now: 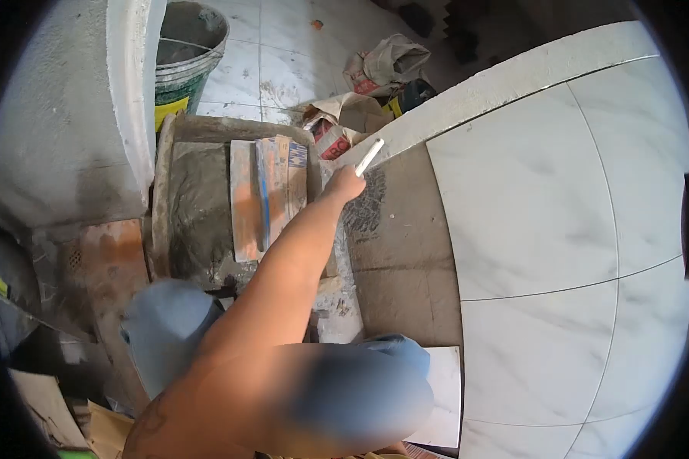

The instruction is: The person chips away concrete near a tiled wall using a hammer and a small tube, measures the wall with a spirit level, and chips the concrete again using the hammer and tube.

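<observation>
My left hand [345, 184] reaches forward at the end of an outstretched arm, its fingers closed round a short white stick-like piece [370, 157]. The piece points up and to the right; its exact kind does not show. Under and beside the hand is a bare grey-brown wall strip [402, 229] with a dark scored patch [366, 203]. Left of the forearm stands a mortar trough [162, 191] with wet grey mortar [195, 199] in it. Several stained tile or board pieces [245, 199] lie across its right side. I cannot make out my right hand; the lower middle is blurred.
Large white marbled tiles [528, 183] cover the right side, below a pale ledge [505, 84]. A bucket [187, 73] stands behind the trough. Torn paper bags [390, 65] lie at the back. A reddish slab [115, 252] is at left; a loose white tile [442, 398] is low down.
</observation>
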`<state>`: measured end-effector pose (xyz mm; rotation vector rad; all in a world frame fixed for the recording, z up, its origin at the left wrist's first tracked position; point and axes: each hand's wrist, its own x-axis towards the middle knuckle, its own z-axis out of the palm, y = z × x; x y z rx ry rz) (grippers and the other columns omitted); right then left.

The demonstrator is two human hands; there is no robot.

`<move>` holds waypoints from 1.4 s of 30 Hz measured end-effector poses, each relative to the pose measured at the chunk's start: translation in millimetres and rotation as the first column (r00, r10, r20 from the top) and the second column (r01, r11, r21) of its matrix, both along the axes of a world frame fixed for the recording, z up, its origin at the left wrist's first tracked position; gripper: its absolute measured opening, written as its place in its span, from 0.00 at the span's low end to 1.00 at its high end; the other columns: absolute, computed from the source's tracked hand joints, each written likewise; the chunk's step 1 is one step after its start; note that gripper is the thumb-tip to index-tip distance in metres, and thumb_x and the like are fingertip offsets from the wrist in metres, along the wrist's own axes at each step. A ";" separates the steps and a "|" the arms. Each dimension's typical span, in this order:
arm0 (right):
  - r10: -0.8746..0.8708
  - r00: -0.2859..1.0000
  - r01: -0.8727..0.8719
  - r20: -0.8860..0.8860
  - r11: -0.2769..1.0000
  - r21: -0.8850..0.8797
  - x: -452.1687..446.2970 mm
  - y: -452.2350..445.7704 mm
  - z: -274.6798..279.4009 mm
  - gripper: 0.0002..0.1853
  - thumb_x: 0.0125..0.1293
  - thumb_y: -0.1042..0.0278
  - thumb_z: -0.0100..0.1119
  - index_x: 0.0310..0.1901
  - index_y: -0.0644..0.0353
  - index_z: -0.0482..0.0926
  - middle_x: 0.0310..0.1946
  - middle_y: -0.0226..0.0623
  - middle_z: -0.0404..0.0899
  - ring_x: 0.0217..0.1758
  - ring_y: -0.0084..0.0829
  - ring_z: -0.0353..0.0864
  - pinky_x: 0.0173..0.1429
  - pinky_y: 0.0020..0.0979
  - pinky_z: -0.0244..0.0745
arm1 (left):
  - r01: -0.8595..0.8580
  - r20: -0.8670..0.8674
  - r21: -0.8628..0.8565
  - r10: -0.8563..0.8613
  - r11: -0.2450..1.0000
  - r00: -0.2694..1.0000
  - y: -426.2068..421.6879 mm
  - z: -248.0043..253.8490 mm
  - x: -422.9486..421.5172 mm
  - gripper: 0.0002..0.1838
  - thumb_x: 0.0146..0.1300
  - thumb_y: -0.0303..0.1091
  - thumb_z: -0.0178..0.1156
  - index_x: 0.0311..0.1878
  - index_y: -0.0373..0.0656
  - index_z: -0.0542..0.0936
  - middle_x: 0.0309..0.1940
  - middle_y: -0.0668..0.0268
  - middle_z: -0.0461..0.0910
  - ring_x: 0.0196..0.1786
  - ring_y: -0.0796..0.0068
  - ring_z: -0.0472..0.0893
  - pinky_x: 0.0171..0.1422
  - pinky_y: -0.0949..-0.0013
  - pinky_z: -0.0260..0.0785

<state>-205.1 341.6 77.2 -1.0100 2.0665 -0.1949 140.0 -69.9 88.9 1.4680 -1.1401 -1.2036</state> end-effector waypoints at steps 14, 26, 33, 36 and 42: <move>0.026 0.989 -0.009 -0.146 0.993 0.118 7.4 15.3 41.2 0.18 0.57 0.54 0.71 0.38 0.63 0.83 0.28 0.49 0.81 0.32 0.42 0.81 0.37 0.41 0.75 | -0.103 0.032 -0.011 0.103 0.995 0.994 26.4 -67.4 -66.3 0.26 0.66 0.52 0.53 0.56 0.40 0.76 0.52 0.41 0.79 0.54 0.39 0.80 0.59 0.46 0.73; 0.661 0.204 -0.830 -0.722 0.508 0.231 122.8 -149.6 215.1 0.14 0.53 0.58 0.68 0.34 0.59 0.81 0.25 0.50 0.82 0.30 0.54 0.81 0.36 0.48 0.76 | 0.229 -0.087 0.308 -0.213 0.923 0.973 29.8 -72.9 -26.0 0.29 0.69 0.53 0.44 0.45 0.33 0.81 0.27 0.51 0.83 0.25 0.59 0.84 0.38 0.56 0.78; 0.886 0.105 -0.807 -0.451 0.341 0.482 104.4 -158.8 197.2 0.16 0.56 0.54 0.67 0.36 0.60 0.82 0.28 0.52 0.83 0.38 0.54 0.84 0.42 0.51 0.79 | 0.258 -0.261 0.283 -0.184 0.924 0.948 62.0 -67.0 -68.6 0.26 0.72 0.49 0.41 0.53 0.33 0.72 0.22 0.57 0.78 0.21 0.60 0.81 0.27 0.54 0.75; 0.851 0.107 -0.827 -0.514 0.363 0.429 94.6 -161.6 192.0 0.17 0.56 0.54 0.67 0.35 0.61 0.81 0.27 0.51 0.82 0.37 0.54 0.84 0.42 0.50 0.77 | 0.214 -0.246 0.312 -0.139 0.926 0.959 87.8 -61.0 -83.3 0.26 0.72 0.50 0.41 0.56 0.34 0.71 0.26 0.54 0.80 0.23 0.59 0.82 0.29 0.54 0.76; 0.815 0.406 -0.818 -0.412 0.526 0.233 76.6 -170.6 193.7 0.18 0.55 0.54 0.67 0.35 0.64 0.81 0.29 0.57 0.81 0.39 0.57 0.82 0.43 0.51 0.76 | 0.202 -0.064 0.312 -0.192 0.928 0.979 100.1 -51.0 -83.3 0.30 0.71 0.54 0.41 0.60 0.36 0.72 0.45 0.50 0.81 0.41 0.52 0.84 0.49 0.52 0.76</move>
